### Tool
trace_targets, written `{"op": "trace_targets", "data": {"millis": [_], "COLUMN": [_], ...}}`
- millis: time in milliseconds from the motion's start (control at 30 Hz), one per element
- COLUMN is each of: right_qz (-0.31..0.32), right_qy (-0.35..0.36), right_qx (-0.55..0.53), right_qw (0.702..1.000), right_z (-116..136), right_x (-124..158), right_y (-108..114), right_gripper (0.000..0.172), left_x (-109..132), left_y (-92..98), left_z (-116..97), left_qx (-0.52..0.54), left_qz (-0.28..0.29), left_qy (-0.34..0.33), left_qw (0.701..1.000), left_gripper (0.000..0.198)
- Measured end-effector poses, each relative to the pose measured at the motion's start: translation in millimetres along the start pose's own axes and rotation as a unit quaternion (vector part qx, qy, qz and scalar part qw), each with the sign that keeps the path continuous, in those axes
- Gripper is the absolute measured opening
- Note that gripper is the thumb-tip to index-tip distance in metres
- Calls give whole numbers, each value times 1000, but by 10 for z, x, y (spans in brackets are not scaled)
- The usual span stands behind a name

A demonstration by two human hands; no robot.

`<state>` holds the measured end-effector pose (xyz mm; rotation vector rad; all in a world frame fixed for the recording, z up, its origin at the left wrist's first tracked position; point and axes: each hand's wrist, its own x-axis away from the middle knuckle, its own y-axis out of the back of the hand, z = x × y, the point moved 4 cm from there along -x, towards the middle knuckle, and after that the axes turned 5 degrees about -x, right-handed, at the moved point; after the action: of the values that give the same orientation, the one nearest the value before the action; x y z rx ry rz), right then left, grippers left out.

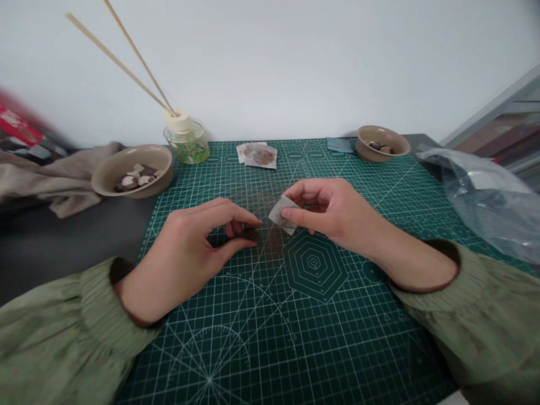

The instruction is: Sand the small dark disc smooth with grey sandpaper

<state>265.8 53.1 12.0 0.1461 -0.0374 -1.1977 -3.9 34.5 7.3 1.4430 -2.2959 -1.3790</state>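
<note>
Between the thumb and fingers of my left hand [198,236] is a small dark piece [250,234], mostly hidden, its kind unclear. My right hand [327,205] pinches a small greyish-white wipe pad [278,214], folded and square-cornered, just to the right of my left fingertips. Both hands hover low over the green cutting mat [236,349], a narrow gap apart. Faint brownish smears [272,247] show on the mat beneath them. Farther back lie two used pads [261,156], overlapping and stained brown.
Left stands a tan bowl [101,177] with several brown-and-white pieces, beside a crumpled cloth [63,174]. A reed diffuser [188,143] is behind it. At the back right are a blue packet [340,145] and another bowl [366,138] with dark pieces. A clear plastic bag [485,191] lies right.
</note>
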Motion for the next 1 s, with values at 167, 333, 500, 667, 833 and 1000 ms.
{"op": "trace_targets", "data": {"millis": [167,333,500,667,833,1000], "right_qz": [12,10,1,-5,-12,-5], "right_qy": [-14,-22,-33,-86,-56,-107], "right_qx": [7,43,26,-10,-4,-35], "right_qw": [1000,999,999,996,998,994], "right_z": [9,7,30,-14,90,161], "right_x": [20,35,41,36,46,196], "right_y": [-20,-11,1,-2,-24,-135], "right_gripper": [28,17,24,38,33,38], "left_x": [-26,-6,15,8,-1,-13], "left_y": [-40,-64,-116,-130,-151,-178], "left_z": [19,35,47,62,80,51], "left_qx": [37,68,75,43,39,56], "left_qz": [31,14,-5,-25,-39,-30], "left_qy": [4,35,41,27,49,58], "left_qw": [999,997,996,998,997,996], "left_gripper": [23,35,24,24,15,14]}}
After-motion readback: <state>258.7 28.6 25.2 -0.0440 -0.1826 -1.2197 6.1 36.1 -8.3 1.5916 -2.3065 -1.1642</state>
